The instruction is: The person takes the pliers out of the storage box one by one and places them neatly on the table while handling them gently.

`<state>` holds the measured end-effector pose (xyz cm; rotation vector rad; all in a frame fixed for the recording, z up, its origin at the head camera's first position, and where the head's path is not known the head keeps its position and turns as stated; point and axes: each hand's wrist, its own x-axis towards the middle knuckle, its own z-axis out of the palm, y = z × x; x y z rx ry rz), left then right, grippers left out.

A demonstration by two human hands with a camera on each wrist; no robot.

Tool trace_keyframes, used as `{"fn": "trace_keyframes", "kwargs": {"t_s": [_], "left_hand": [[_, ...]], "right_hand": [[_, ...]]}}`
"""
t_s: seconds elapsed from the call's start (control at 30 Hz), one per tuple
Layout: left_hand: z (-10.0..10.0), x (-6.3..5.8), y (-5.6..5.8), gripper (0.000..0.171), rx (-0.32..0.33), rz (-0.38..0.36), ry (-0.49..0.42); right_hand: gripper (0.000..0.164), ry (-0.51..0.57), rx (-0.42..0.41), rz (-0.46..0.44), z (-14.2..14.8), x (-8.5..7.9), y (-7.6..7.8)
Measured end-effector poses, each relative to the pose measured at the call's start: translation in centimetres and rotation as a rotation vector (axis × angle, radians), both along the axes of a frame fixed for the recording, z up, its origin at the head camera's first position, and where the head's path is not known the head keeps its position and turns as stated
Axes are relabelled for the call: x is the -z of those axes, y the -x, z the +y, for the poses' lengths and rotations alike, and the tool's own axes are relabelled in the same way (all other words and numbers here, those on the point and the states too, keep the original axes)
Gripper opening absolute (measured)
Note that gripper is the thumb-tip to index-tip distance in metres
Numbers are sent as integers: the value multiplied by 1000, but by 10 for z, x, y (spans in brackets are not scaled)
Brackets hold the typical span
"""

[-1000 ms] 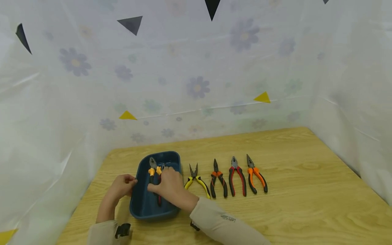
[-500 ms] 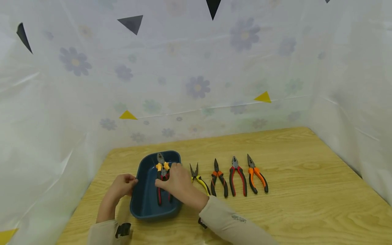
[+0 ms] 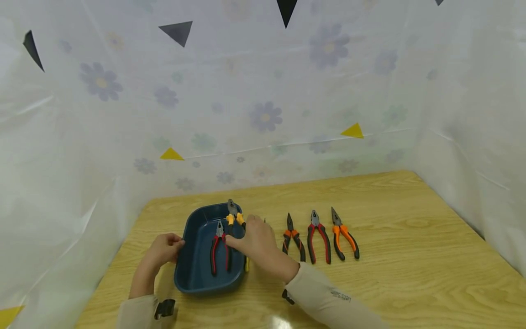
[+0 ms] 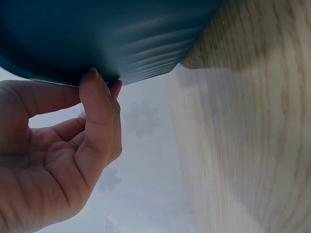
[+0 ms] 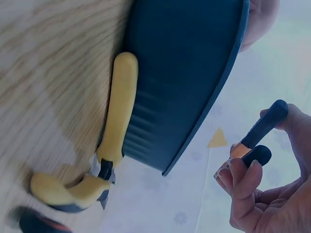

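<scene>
My left hand (image 3: 162,249) pinches the left rim of a dark blue tray (image 3: 191,274); thumb and fingers meet at that rim in the left wrist view. My right hand (image 3: 259,242) holds combination pliers with yellow-and-black handles (image 3: 231,209) above the tray's right edge, their grey head pointing away. In the right wrist view the fingers are curled round the handles, whose dark ends (image 5: 267,124) stick out. Red-and-black pliers (image 3: 214,253) lie inside the tray. Beside its right wall lie yellow-handled pliers (image 5: 121,107), mostly hidden by my right hand in the head view.
On the wooden table (image 3: 390,237), to the right, lie orange-and-black needle-nose pliers (image 3: 289,225), red-and-black pliers (image 3: 315,220) and brighter orange needle-nose pliers (image 3: 337,221) in a row. A flower-printed sheet (image 3: 230,91) hangs behind the table and along its sides.
My right hand has carried the yellow-and-black pliers rightward, from over the tray's middle to its right edge. The red-and-black pliers in the tray are now uncovered. My left hand stays put.
</scene>
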<state>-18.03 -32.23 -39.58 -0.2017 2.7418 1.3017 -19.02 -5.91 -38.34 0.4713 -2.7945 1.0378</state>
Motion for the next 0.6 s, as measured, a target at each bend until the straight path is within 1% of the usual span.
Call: {"fn": "trace_keyframes", "kwargs": {"t_s": [0.23, 0.47, 0.6], "left_hand": [[0, 1, 1, 17, 10, 2, 5], [1, 0, 1, 18, 17, 8, 22], [0, 1, 1, 18, 8, 7, 18]], "right_hand": [[59, 44, 6, -20, 19, 1, 1], [48, 22, 45, 44, 35, 3, 2], [46, 15, 60, 43, 45, 2, 3]]}}
